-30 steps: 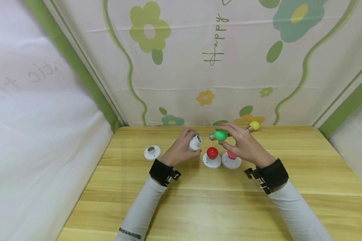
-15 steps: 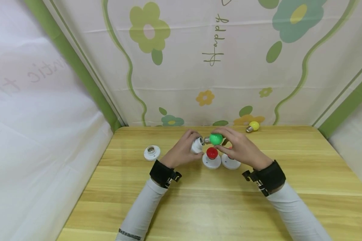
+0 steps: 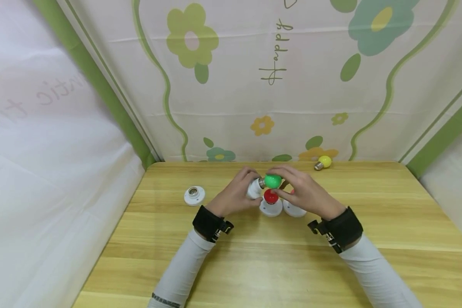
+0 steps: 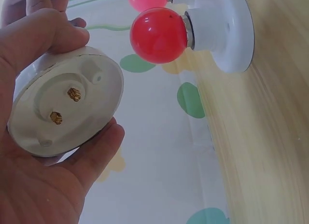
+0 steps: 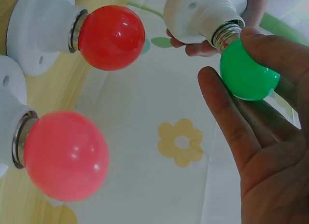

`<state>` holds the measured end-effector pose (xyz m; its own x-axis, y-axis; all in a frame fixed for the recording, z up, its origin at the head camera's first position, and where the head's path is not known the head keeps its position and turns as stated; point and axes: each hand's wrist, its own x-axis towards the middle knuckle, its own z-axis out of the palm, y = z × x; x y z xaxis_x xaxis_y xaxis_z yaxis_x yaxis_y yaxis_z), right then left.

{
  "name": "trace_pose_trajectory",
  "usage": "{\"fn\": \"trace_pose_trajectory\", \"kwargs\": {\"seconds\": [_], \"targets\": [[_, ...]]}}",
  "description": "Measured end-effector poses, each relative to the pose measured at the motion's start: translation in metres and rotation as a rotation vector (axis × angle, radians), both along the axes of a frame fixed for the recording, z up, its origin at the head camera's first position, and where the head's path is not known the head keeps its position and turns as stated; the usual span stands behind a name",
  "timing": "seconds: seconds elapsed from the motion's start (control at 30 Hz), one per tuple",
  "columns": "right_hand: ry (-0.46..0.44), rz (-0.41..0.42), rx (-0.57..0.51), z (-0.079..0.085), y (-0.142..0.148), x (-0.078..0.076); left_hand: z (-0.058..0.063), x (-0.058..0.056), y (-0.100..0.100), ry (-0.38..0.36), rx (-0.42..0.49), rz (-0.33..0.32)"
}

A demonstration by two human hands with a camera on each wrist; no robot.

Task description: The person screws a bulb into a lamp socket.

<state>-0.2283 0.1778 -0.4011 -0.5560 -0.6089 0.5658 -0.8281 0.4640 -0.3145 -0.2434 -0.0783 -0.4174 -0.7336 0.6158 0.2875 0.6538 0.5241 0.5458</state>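
My left hand (image 3: 235, 193) grips a white lamp socket (image 3: 254, 189) by its round base, lifted off the table and tilted to the right. In the left wrist view the underside of the socket base (image 4: 72, 108) shows two brass screws. A green bulb (image 3: 273, 181) is pinched between the thumb and fingers of my right hand (image 3: 306, 192). Its metal screw thread (image 5: 226, 36) sits at the socket's mouth, partly inside it. Just below stand a red bulb (image 3: 271, 196) and a pink bulb (image 5: 66, 156), each in a white socket.
An unfilled white socket (image 3: 194, 195) stands on the wooden table (image 3: 254, 265) at the left. Near the back edge lies a yellow bulb (image 3: 324, 161). Behind the table hangs a flowered curtain (image 3: 231, 94).
My right hand has brought the green bulb leftward, from a gap apart to its thread meeting the socket's mouth. The left hand, still holding the socket, has shifted slightly right.
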Motion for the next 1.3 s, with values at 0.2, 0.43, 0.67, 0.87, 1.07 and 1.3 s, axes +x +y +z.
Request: {"fn": "trace_pose_trajectory", "kwargs": {"seconds": [0.2,0.43,0.67,0.87,1.07,1.3], "targets": [[-0.008,0.015,0.008,-0.0020,-0.0013,0.0006,-0.0002,0.0006,0.0016,0.013,-0.001,-0.008],[-0.006,0.006,0.016,-0.0009,-0.0005,0.0029,0.0002,0.0012,0.0022,0.015,-0.002,-0.013],[-0.014,-0.009,0.031,-0.0014,-0.0001,0.0031,-0.0009,0.0014,0.0027,0.034,-0.026,-0.020],[-0.025,-0.019,0.037,-0.0018,0.0009,0.0028,0.0002,0.0028,0.0027,0.044,-0.024,-0.033],[-0.020,-0.026,0.032,-0.0016,0.0013,0.0027,0.0003,0.0034,0.0029,0.056,-0.026,-0.043],[-0.021,-0.046,0.045,-0.0032,0.0010,0.0026,0.0006,0.0043,0.0029,0.050,-0.032,-0.045]]}}
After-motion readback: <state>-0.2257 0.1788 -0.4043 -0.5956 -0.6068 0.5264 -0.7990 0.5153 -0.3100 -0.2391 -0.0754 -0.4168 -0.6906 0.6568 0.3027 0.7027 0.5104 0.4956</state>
